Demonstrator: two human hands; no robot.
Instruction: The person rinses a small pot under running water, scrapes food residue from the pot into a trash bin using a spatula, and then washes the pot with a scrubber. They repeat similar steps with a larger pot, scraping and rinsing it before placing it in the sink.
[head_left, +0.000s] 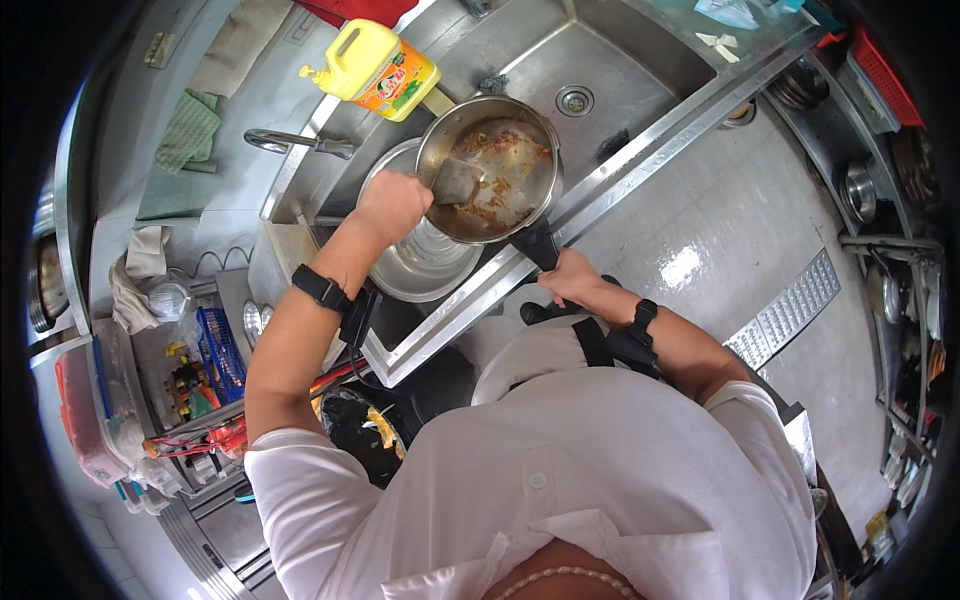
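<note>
A steel pot (551, 124) with brown burnt residue and some liquid inside is tilted over the divider of a steel sink. My left hand (394, 204) is closed at its left rim on a flat grey tool (456, 181), seemingly a scraper or spatula, whose broad end lies inside the pot. The tool's handle is hidden in the fist. At the front edge of the sink, my right hand (571, 277) grips the pot's black handle (537, 244). Partly beneath the pot sits a wide steel basin (427, 262).
A yellow detergent jug (375, 67) stands behind the pot, near a curved faucet (300, 141). The right sink basin (600, 60) has a drain and dark scouring pads. Shelves with pans line the right side. A blue basket (220, 352) and a lined bin (360, 442) are at left.
</note>
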